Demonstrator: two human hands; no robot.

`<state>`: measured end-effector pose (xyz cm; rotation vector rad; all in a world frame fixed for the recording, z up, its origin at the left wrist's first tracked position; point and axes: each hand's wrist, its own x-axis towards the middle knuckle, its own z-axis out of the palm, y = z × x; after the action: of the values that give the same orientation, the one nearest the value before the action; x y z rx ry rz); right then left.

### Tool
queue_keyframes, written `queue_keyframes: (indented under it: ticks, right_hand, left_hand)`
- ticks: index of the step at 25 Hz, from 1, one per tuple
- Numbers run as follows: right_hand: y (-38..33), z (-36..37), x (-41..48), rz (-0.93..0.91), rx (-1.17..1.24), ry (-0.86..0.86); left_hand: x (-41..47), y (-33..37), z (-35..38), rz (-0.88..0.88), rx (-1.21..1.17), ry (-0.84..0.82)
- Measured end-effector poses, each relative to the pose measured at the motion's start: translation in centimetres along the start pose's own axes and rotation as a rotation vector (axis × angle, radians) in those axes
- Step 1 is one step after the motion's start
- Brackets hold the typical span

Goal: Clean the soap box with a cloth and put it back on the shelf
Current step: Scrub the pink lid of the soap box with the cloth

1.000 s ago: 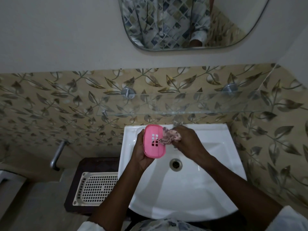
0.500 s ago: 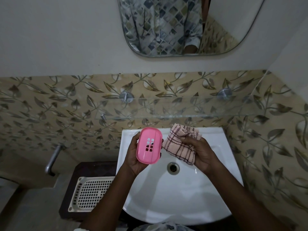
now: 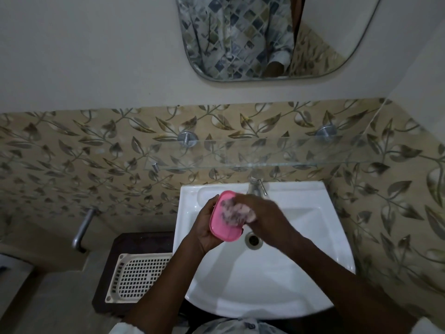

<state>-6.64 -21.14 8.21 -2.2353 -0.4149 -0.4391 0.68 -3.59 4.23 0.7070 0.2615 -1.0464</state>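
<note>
- Left hand (image 3: 204, 229) grips the soap box (image 3: 222, 231) over the sink (image 3: 301, 273).
- Right hand (image 3: 267, 220) pinches the bunched cloth (image 3: 237, 213) against its face.
- Best to hold the box firm and wipe the slots and corners.

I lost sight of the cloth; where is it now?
Head view, centre: the right hand presses the pale pink cloth onto the pink plastic soap box in the left hand, above the white sink.

Head-worn wide view, steeply down onto sink (image 3: 277, 273); seemingly close
</note>
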Motion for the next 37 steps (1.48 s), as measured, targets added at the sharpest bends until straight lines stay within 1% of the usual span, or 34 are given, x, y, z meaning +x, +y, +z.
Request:
queue_keyframes:
  ticks: [1, 2, 3, 4, 5, 7, 8, 9, 10, 11, 13, 14, 16, 19, 21, 22, 23, 24, 25, 26, 27, 28, 29, 30, 31, 32, 33, 34, 36, 37]
  right_hand:
    - [0.2, 0.6, -0.4, -0.200, -0.144, -0.131]
    - [0.6, 0.8, -0.5, -0.300, -0.235, -0.189]
    - [0.9, 0.7, -0.4, -0.293, -0.250, -0.180]
    - [1.3, 0.4, -0.3, -0.235, -0.217, -0.150]
    - [1.6, 0.3, -0.1, -0.224, -0.191, -0.162]
    - [1.2, 0.5, -0.2, -0.277, -0.172, -0.264]
    - [0.9, 0.6, -0.1, -0.235, -0.150, -0.266]
    - [0.8, 0.6, 0.0, -0.145, -0.129, -0.214]
    - [0.6, 0.5, 0.2, -0.092, -0.131, -0.153]
    - [0.4, 0.4, 0.2, -0.111, -0.144, -0.142]
    - [0.3, 0.4, 0.1, -0.261, -0.188, -0.196]
    - [0.5, 0.4, 0.2, -0.258, -0.184, -0.180]
    - [0.8, 0.6, 0.2, -0.150, -0.136, -0.110]
    - [1.4, 1.0, 0.1, -0.309, -0.145, -0.186]
    - [1.8, 0.8, 0.5, -0.195, -0.095, -0.151]
    - [1.7, 0.9, 0.6, -0.168, -0.101, -0.122]
    - [1.6, 1.2, 0.4, -0.213, -0.132, -0.132]
    - [1.6, 1.6, 0.2, -0.291, -0.160, -0.182]
    - [1.6, 1.7, 0.1, -0.303, -0.150, -0.228]
    - [1.6, 1.7, 0.1, -0.222, -0.103, -0.237]
    - [1.7, 1.3, 0.2, -0.077, -0.042, -0.162]
    - [2.2, 0.8, 0.5, 0.120, 0.039, -0.010]
    - [2.7, -0.1, 0.9, 0.360, 0.152, 0.167]
    - [3.2, -1.1, 1.4, 0.593, 0.322, 0.299]
    - [3.7, -1.6, 1.5, 0.787, 0.521, 0.353]
    - [4.0, -2.1, 1.3, 0.924, 0.695, 0.353]
    - [4.3, -2.5, 0.9, 1.002, 0.793, 0.314]
    - [4.3, -2.9, 0.3, 1.047, 0.813, 0.276]
    - [4.2, -3.6, -0.5, 1.061, 0.729, 0.246]
    - [4.1, -3.7, -0.7, 1.025, 0.620, 0.243]
  left_hand:
    - [0.0, 0.0, 0.2, -0.009, -0.003, 0.008]
    - [-0.1, 0.0, 0.4, -0.017, -0.001, 0.011]
    - [-0.2, 0.1, 0.4, -0.019, 0.003, 0.006]
    - [-0.3, 0.2, 0.5, -0.016, 0.003, 0.003]
    - [-0.4, 0.3, 0.4, -0.024, -0.005, -0.003]
    - [-0.4, 0.4, 0.5, -0.060, -0.001, 0.004]
    - [-0.3, 0.3, 0.5, -0.066, 0.009, 0.016]
    - [-0.3, 0.3, 0.6, -0.056, 0.015, 0.021]
    - [-0.3, 0.4, 0.6, -0.042, 0.016, 0.026]
    - [-0.3, 0.5, 0.8, -0.044, 0.008, 0.027]
    - [-0.1, 0.7, 0.9, -0.079, 0.006, 0.014]
    - [0.1, 0.7, 0.9, -0.091, 0.005, 0.006]
    - [0.1, 0.7, 1.0, -0.072, 0.013, 0.014]
    - [0.3, 0.5, 1.0, -0.072, 0.007, 0.054]
    - [0.2, 0.4, 0.9, -0.062, 0.004, 0.038]
    - [0.2, 0.5, 1.0, -0.046, -0.004, 0.030]
    - [0.1, 0.5, 1.0, -0.042, -0.017, 0.040]
    - [0.2, 0.6, 1.1, -0.046, -0.024, 0.059]
    - [0.3, 0.7, 1.0, -0.053, -0.022, 0.072]
    - [0.4, 0.7, 0.8, -0.048, -0.012, 0.081]
    - [0.4, 0.7, 0.7, -0.038, -0.002, 0.090]
    - [0.2, 0.8, 0.8, -0.030, 0.007, 0.097]
    - [-0.1, 0.9, 0.9, -0.025, 0.009, 0.102]
    - [-0.2, 1.1, 0.9, -0.013, 0.001, 0.106]
    - [-0.4, 1.3, 0.9, 0.009, -0.024, 0.110]
    - [-0.5, 1.5, 0.8, 0.037, -0.041, 0.119]
    - [-0.5, 1.7, 0.9, 0.064, -0.035, 0.130]
    - [-0.5, 1.8, 0.9, 0.088, -0.010, 0.135]
    - [-0.3, 1.7, 1.3, 0.135, 0.054, 0.139]
    - [-0.1, 1.4, 1.4, 0.155, 0.086, 0.144]
